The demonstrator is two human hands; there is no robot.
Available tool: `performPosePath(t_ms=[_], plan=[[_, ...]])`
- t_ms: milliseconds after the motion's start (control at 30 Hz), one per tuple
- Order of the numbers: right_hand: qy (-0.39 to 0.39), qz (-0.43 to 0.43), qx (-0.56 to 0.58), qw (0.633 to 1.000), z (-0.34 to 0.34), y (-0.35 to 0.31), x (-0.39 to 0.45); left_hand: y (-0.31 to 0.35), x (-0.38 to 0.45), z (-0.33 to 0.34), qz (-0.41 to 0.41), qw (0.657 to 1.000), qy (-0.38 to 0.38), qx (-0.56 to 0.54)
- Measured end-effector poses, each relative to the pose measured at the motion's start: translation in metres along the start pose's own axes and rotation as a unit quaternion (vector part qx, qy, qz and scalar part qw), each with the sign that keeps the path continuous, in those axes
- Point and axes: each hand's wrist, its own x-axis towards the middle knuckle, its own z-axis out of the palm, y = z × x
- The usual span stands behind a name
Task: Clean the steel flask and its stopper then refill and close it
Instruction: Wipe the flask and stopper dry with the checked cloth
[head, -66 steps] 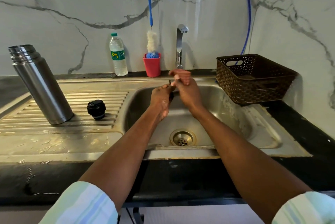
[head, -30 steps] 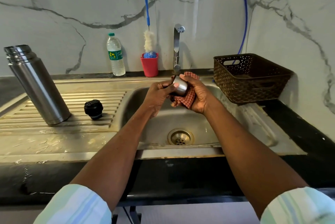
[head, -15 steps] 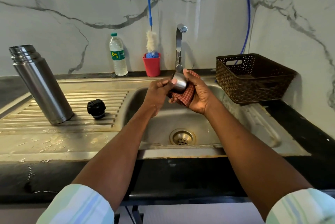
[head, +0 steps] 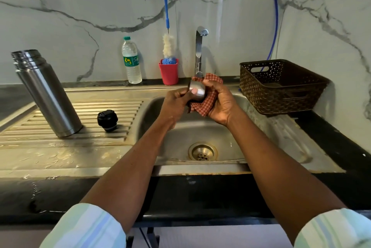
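A small steel cup [head: 197,90] is held over the sink basin [head: 236,139], just below the tap [head: 199,51]. It is pinched by the left hand [head: 176,105], whose thumb is pressed against its side, while a red checked cloth [head: 206,99] is gripped by the right hand [head: 221,105] and wrapped against the cup's far side. The steel flask [head: 46,95] is stood open on the ribbed drainboard [head: 112,107] at the left, appearing tilted in the wide-angle view. Its black stopper [head: 107,120] is set just beside it on the same ribs, apart from the flask. At the back of the counter [head: 341,143], a water bottle [head: 131,61] and a red cup [head: 169,74] with a bottle brush [head: 166,27] are lined up, and a brown basket [head: 281,87] is placed to the right of the sink.
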Motion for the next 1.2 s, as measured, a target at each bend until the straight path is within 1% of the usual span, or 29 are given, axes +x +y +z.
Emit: performPosePath(t_ms=[67,133,200,267,300,367,433,467,533,600,633,733,833,867,933,1033,1100,1133,1200], plan=[[0.018,0.039,0.029,0.999,-0.002,-0.002,-0.003,-0.003,-0.004,0.006,0.078,0.988,-0.018,0.134],[0.046,0.065,0.012,0.997,-0.001,-0.003,-0.007,-0.01,-0.005,0.01,0.144,0.95,-0.051,0.271],[0.091,0.069,-0.027,0.993,0.002,-0.005,-0.011,-0.017,-0.001,0.009,0.176,0.913,-0.064,0.361],[0.114,0.048,-0.069,0.99,0.004,-0.006,-0.01,-0.021,0.004,0.006,0.21,0.884,-0.046,0.415],[0.12,0.031,-0.081,0.989,0.006,-0.005,-0.008,-0.021,0.005,0.005,0.225,0.874,-0.03,0.429],[0.129,0.002,-0.09,0.988,0.007,-0.003,-0.005,-0.02,0.006,0.006,0.244,0.865,0.012,0.438],[0.153,-0.028,-0.108,0.982,0.007,-0.001,-0.004,-0.017,0.004,0.006,0.229,0.865,0.045,0.444],[0.171,-0.049,-0.13,0.975,0.005,0.0,-0.003,-0.017,0.004,0.005,0.215,0.873,0.053,0.435],[0.191,-0.094,-0.178,0.961,0.002,0.002,0.0,-0.016,0.006,0.004,0.174,0.909,0.06,0.374],[0.173,-0.129,-0.2,0.956,0.004,0.005,-0.001,-0.012,0.007,0.005,0.122,0.947,0.053,0.293],[0.164,-0.143,-0.209,0.953,0.005,0.006,-0.001,-0.011,0.007,0.006,0.102,0.957,0.054,0.265],[0.143,-0.144,-0.229,0.952,0.01,0.01,0.001,-0.008,0.004,0.006,0.077,0.975,0.092,0.184],[0.115,-0.107,-0.191,0.969,0.012,0.014,0.002,-0.009,0.003,0.005,0.045,0.988,0.123,0.084],[0.114,-0.105,-0.19,0.969,0.012,0.016,0.002,-0.009,0.003,0.006,0.029,0.989,0.132,0.059],[0.124,-0.133,-0.235,0.955,0.014,0.018,0.002,-0.006,0.004,0.008,0.003,0.988,0.153,0.004],[0.116,-0.189,-0.343,0.913,0.019,0.02,0.0,-0.008,0.009,0.005,-0.015,0.981,0.169,-0.093],[0.101,-0.193,-0.397,0.892,0.023,0.022,-0.001,-0.012,0.011,0.0,-0.017,0.984,0.159,-0.082],[0.097,-0.184,-0.395,0.895,0.024,0.022,-0.001,-0.014,0.01,-0.002,-0.02,0.988,0.147,-0.05],[0.099,-0.143,-0.327,0.929,0.022,0.019,-0.001,-0.013,0.007,-0.002,-0.016,0.993,0.115,0.014]])
